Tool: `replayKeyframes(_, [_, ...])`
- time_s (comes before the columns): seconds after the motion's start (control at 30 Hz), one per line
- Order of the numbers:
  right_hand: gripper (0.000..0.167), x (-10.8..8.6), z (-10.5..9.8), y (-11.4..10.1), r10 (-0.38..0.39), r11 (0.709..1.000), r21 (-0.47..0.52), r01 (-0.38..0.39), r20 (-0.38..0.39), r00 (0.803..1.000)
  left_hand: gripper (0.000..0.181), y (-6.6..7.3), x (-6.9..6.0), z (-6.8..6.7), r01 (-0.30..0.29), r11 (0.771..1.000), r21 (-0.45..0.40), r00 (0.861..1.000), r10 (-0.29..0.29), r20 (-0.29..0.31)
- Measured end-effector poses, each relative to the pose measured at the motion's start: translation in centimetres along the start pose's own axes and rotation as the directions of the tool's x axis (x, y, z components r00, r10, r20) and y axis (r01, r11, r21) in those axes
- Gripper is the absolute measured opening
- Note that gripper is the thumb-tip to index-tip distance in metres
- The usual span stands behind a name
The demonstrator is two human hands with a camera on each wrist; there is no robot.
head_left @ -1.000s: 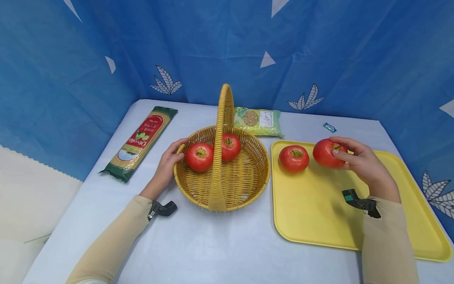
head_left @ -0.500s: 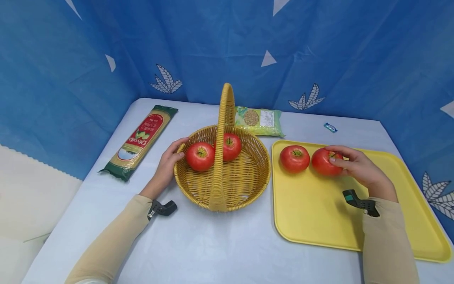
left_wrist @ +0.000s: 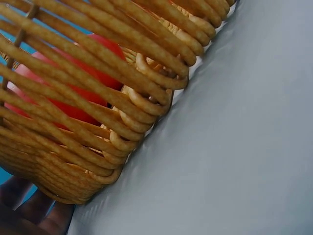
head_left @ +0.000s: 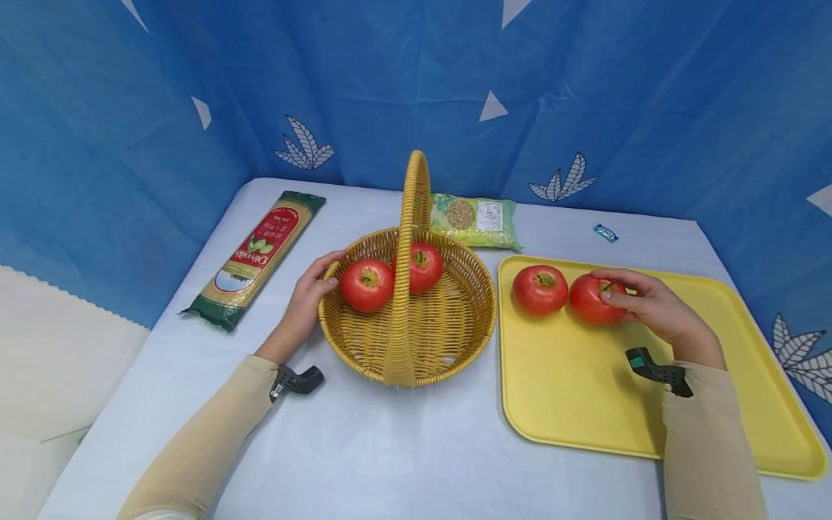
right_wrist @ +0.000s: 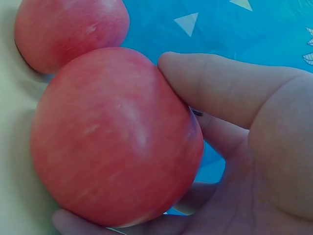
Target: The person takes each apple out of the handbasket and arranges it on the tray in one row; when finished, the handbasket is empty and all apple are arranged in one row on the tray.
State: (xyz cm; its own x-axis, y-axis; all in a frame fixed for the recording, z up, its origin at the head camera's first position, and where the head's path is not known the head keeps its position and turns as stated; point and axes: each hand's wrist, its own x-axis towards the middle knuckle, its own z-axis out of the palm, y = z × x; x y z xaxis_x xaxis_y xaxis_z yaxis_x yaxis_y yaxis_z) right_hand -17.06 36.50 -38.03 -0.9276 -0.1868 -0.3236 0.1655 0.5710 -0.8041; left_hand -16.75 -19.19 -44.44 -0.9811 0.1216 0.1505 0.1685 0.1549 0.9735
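In the head view my left hand grips the left rim of a yellow wicker basket, thumb over the edge. Two red apples lie inside, one apple near that hand and another apple partly behind the tall handle. On the yellow tray to the right, my right hand holds a red apple between thumb and fingers. Close on its left sits another apple. The right wrist view shows the held apple low over or on the tray; its underside is hidden.
A bag of spaghetti lies at the table's left. Behind the basket is a green plastic packet, partly hidden by the handle. A small blue wrapped packet lies beyond the tray, and a blue curtain hangs at the back.
My right hand has lowered its apple toward the tray and moved it slightly left, next to the other apple. My left hand stays on the basket rim.
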Motion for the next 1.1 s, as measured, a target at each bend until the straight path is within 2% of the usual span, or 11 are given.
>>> replayKeyframes(0.3, [0.045, 0.12, -0.03, -0.18, 0.035, 0.999, -0.006, -0.034, 0.012, 0.999, 0.052, -0.04, 0.07, -0.02, -0.018, 1.0, -0.001, 1.0, 0.018, -0.002])
replayKeyframes(0.53, [0.041, 0.22, -0.29, 0.27, 0.072, 0.997, -0.012, -0.072, -0.011, 0.997, 0.053, 0.03, 0.03, -0.05, -0.01, 1.0, 0.004, 1.0, 0.01, -0.002])
replayKeyframes(1.1, [0.036, -0.08, -0.23, 0.33, 0.034, 0.999, -0.004, -0.034, -0.002, 0.999, 0.053, -0.07, -0.08, -0.09, -0.006, 1.0, 0.016, 1.0, 0.006, 0.006])
